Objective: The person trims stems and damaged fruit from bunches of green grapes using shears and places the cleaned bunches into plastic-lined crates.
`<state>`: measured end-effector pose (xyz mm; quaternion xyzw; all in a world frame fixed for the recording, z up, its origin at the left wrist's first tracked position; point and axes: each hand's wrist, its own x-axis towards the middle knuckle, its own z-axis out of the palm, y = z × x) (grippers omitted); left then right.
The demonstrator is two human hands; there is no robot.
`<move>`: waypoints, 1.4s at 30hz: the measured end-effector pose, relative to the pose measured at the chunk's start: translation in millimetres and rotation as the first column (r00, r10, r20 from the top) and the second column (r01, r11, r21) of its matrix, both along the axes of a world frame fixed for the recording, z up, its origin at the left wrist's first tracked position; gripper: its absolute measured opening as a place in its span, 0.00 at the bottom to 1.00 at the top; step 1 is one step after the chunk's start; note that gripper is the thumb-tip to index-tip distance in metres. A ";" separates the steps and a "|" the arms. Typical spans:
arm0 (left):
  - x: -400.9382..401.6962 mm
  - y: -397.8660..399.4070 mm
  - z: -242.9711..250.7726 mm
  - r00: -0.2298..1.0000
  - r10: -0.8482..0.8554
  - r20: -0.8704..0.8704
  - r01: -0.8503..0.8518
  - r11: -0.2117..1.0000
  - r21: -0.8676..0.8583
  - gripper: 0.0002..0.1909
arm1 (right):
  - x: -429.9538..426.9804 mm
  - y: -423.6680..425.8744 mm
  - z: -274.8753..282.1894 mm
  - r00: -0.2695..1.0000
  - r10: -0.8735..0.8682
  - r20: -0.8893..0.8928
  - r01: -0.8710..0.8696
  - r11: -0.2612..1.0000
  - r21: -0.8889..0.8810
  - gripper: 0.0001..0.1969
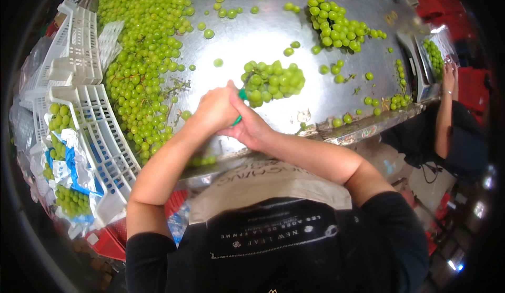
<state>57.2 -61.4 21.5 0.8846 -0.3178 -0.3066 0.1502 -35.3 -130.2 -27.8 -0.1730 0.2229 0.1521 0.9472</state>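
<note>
My left hand (219,109) is curled, its fingers mostly hidden, and meets my right hand (252,129) above the near edge of the steel table. A green-handled tool (242,94) shows between them, in my right hand's grip; its working end is hidden. Close beside the hands is a bunch of green grapes (274,82), its stem side towards my left hand. Whether my left hand holds that stem cannot be told. A larger grape bunch (335,25) lies farther back on the right. A big heap of green grapes (146,56) covers the table's left side.
White plastic crates (106,135) stand along the left, one with wrapped grapes (71,200). Loose grapes (339,79) and stem scraps (177,87) are scattered about the steel table (236,36). At the far right, another person's hands (449,74) are beside packed grapes (433,58).
</note>
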 end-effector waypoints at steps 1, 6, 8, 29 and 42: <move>-0.5 0.5 0.3 1.000 0.001 0.004 -0.001 1.000 -0.005 0.24 | -0.7 -1.5 0.5 1.000 0.015 0.010 -0.015 1.000 0.002 0.35; 1.9 -4.0 11.0 0.996 -0.094 0.003 0.093 0.990 0.101 0.21 | -4.2 -3.8 -5.3 0.999 0.020 0.048 -0.022 0.998 0.054 0.37; 4.9 -5.5 10.3 0.990 -0.138 0.022 0.134 0.981 0.142 0.20 | -4.0 -6.6 -3.6 0.996 0.086 0.028 -0.088 0.993 0.076 0.35; 28.9 6.1 -7.1 0.989 -0.057 -0.139 0.046 0.996 -0.079 0.13 | -1.7 -117.1 21.7 0.907 0.320 0.274 0.381 -0.346 -0.857 0.13; -2.1 41.4 -45.1 -0.115 0.037 -0.993 -0.828 0.549 0.117 0.12 | -4.6 -114.1 -5.5 0.875 0.466 0.131 0.382 -0.498 -0.778 0.26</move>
